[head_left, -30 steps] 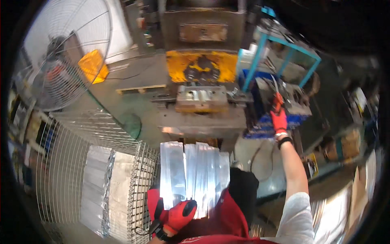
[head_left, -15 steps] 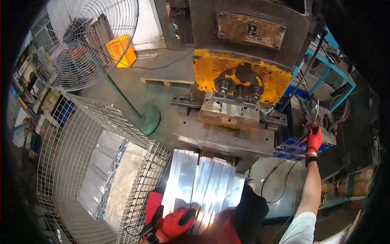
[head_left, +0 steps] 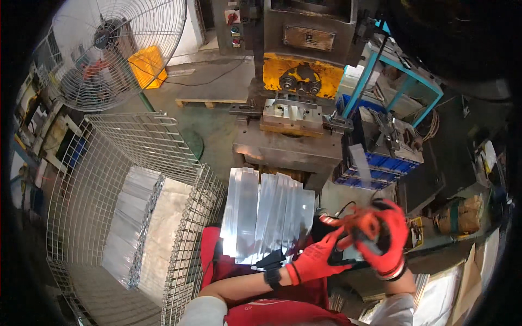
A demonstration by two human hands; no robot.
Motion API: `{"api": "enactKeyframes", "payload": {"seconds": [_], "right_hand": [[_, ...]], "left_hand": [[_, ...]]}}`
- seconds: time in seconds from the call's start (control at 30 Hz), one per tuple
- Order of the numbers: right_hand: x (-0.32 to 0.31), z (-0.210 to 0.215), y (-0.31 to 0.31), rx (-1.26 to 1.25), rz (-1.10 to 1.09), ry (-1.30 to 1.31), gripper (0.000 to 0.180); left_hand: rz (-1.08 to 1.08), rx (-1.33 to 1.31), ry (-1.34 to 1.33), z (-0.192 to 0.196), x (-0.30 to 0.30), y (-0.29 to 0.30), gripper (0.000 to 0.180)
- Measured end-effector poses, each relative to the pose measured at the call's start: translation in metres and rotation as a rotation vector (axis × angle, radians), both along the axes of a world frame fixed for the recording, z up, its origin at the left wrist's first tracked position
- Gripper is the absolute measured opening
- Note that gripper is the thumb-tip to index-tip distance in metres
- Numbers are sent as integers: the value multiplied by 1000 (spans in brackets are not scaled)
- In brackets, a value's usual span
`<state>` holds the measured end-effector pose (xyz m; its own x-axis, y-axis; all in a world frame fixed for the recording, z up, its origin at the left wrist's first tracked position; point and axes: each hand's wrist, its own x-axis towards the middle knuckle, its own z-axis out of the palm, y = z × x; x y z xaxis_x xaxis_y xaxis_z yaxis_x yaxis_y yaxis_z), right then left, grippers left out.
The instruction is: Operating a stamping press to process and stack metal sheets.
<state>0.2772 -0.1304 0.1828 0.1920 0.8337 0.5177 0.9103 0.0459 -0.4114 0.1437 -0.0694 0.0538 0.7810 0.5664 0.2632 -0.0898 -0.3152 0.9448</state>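
Both my hands wear red gloves and meet at the lower right, in front of my body. My left hand [head_left: 318, 259] reaches across with its fingers stretched and apart, their tips close to the other glove. My right hand [head_left: 385, 236] is bent and smeared by motion; what its fingers do, or hold, I cannot make out. Above the hands shows a pale, blurred flat strip [head_left: 360, 163]; whether a hand grips it is unclear. Shiny metal strips [head_left: 272, 212] lie side by side in front of me, left of my hands, with a small black object [head_left: 272, 259] at their near end.
Ahead stands a press machine [head_left: 302, 76] with a die block [head_left: 292, 114] on its bed. To the left is a wire cage [head_left: 185, 239] holding metal strips and a cream sheet, with a large fan [head_left: 106, 38] behind. Blue crates [head_left: 380, 163] sit right, beside a teal frame [head_left: 405, 70].
My right hand has come back from the blue crates toward my body. My left hand has left the metal strips and moved right to meet it. The view has shifted.
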Motion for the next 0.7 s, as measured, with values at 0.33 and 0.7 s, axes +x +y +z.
{"api": "enactKeyframes", "payload": {"seconds": [0.33, 0.7], "right_hand": [[-41, -74, 33, -578, 355, 1327, 45], [8, -151, 97, -330, 80, 333, 44]], "left_hand": [[-148, -455, -183, -51, -26, -1, 35], [-80, -798, 197, -69, -125, 26, 43]]}}
